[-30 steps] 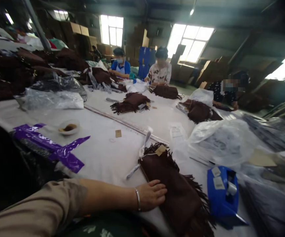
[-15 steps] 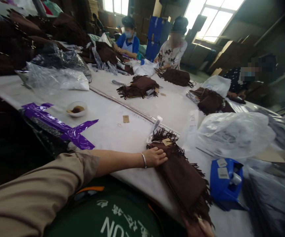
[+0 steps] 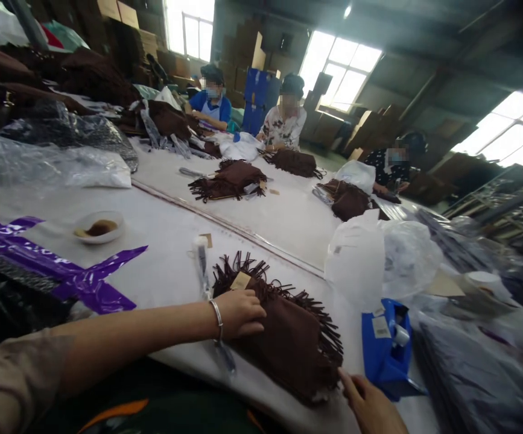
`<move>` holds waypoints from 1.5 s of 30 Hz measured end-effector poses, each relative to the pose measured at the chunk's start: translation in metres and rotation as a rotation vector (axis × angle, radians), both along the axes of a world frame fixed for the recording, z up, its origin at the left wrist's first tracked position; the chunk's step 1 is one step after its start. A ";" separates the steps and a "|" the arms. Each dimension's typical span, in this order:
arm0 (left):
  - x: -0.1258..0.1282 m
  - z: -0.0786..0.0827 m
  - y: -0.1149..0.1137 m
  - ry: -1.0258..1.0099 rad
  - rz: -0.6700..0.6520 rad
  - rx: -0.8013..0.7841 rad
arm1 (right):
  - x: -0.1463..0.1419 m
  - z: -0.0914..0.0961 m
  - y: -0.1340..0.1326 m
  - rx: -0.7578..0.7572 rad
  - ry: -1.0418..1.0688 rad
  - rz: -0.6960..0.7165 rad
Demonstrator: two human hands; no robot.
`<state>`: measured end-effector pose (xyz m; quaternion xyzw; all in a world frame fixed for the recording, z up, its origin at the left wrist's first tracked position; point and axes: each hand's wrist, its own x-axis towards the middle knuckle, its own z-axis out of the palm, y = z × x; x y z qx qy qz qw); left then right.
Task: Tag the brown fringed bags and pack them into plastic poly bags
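Pressing on top of a fringed brown suede piece (image 3: 283, 343), the left hand (image 3: 239, 313) reaches in from the lower left, fingers (image 3: 252, 311) bunched and curled over its upper part. Can't tell if they're gripping or only resting. Silver bangle (image 3: 216, 314) on that wrist. The piece lies on the white-covered worktop (image 3: 261, 241) near the front edge, fringe showing along its top and right sides, with a small tan tag (image 3: 241, 281) on it just by the fingers. Right hand (image 3: 370, 407) sits at the bottom edge of the view, partly cut off, its fingers (image 3: 349, 383) open and spread, holding nothing, just beside the lower right of the piece. Narrow clear plastic strip (image 3: 201, 265) runs under the left wrist. Blue tape dispenser (image 3: 381, 346) just right of the piece, white plastic bag (image 3: 356, 259) behind it. Left side: purple plastic strips (image 3: 30, 247) and a white bowl (image 3: 98, 228) with brown stuff inside. Farther along the worktop, more brown fringed pieces (image 3: 227, 181) lie near a co-worker in a blue top (image 3: 209, 108), a co-worker in a floral top (image 3: 283, 126) and a co-worker in a dark spotted top (image 3: 388, 166). Cardboard boxes (image 3: 243, 54) stacked behind them.
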<state>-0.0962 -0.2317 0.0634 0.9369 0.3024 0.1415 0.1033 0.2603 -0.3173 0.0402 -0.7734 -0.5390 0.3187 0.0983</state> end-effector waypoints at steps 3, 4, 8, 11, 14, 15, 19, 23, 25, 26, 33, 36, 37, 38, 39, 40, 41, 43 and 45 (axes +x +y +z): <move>0.023 0.009 0.028 -0.008 0.096 0.064 | 0.010 0.029 0.015 0.130 -0.171 -0.083; 0.029 0.008 0.034 -0.010 0.099 0.076 | 0.007 0.035 0.020 0.200 -0.177 -0.102; 0.027 -0.010 0.039 -0.145 -0.062 0.047 | -0.032 0.028 0.024 0.514 -0.048 0.000; -0.006 -0.026 0.020 -0.298 -0.043 0.010 | -0.076 -0.002 0.011 0.680 0.006 0.275; -0.049 -0.033 -0.011 -0.413 0.256 -0.028 | -0.113 -0.032 -0.005 0.710 -0.050 0.601; -0.062 -0.035 -0.023 -0.444 0.403 -0.065 | -0.120 -0.040 -0.009 0.706 -0.084 0.673; -0.091 -0.041 -0.068 -0.486 0.878 -0.432 | -0.130 -0.060 -0.011 0.691 -0.169 0.749; -0.083 -0.054 -0.088 -0.377 0.780 -0.440 | -0.136 -0.056 -0.010 0.735 -0.128 0.723; -0.075 -0.060 -0.085 -0.285 0.617 -0.283 | -0.150 -0.049 -0.012 0.764 -0.082 0.719; -0.072 -0.063 -0.083 -0.247 0.553 -0.221 | -0.159 -0.046 -0.013 0.779 -0.062 0.733; -0.097 -0.060 -0.060 0.058 0.553 -0.102 | -0.203 -0.044 -0.006 0.756 -0.135 0.917; -0.113 -0.053 -0.039 0.184 0.523 -0.022 | -0.203 -0.049 -0.003 0.758 -0.171 0.896; -0.116 -0.052 -0.030 0.196 0.505 0.022 | -0.202 -0.051 -0.003 0.764 -0.189 0.885; -0.117 -0.052 -0.020 0.197 0.478 0.071 | -0.202 -0.052 -0.003 0.769 -0.209 0.876; -0.118 -0.052 -0.010 0.193 0.442 0.114 | -0.202 -0.053 -0.003 0.771 -0.231 0.870; -0.118 -0.052 0.000 0.190 0.401 0.146 | -0.202 -0.053 -0.003 0.770 -0.252 0.867; -0.119 -0.052 0.008 0.195 0.359 0.157 | -0.203 -0.053 -0.003 0.768 -0.270 0.865; -0.120 -0.049 0.019 0.231 0.308 0.114 | -0.203 -0.053 -0.003 0.760 -0.292 0.864; -0.124 -0.042 0.017 0.279 0.335 0.017 | -0.203 -0.052 -0.001 0.763 -0.292 0.860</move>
